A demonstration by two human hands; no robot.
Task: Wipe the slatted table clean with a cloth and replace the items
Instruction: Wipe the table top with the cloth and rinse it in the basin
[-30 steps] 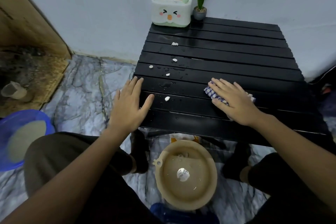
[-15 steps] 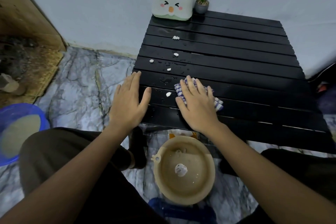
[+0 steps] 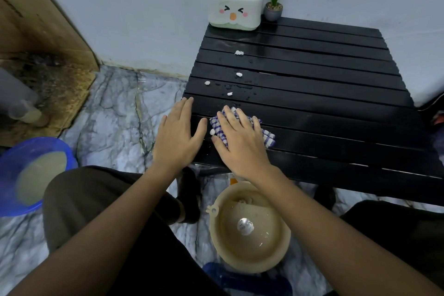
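Note:
The black slatted table (image 3: 324, 94) stands against the wall, wet in patches. My right hand (image 3: 240, 144) presses flat on a blue-and-white checked cloth (image 3: 268, 137) near the table's front left corner, fingers straight. A white crumb (image 3: 212, 131) lies at the cloth's left edge. My left hand (image 3: 179, 138) rests flat on the table's left edge, just left of the cloth. Several more white crumbs (image 3: 238, 75) dot the slats behind. A white tissue box with a face (image 3: 234, 6) and a small potted plant (image 3: 274, 8) stand at the back left of the table.
A beige basin (image 3: 249, 262) with a white lump inside sits on the marble floor between my knees, below the table's front edge. A blue bowl (image 3: 14, 166) with murky liquid lies at the left. Stained cardboard (image 3: 43, 31) leans against the wall at far left.
My right hand has slid the cloth leftward along the front slats, from mid-table to beside my left hand, reaching the nearest crumb. My left hand has stayed at the table edge.

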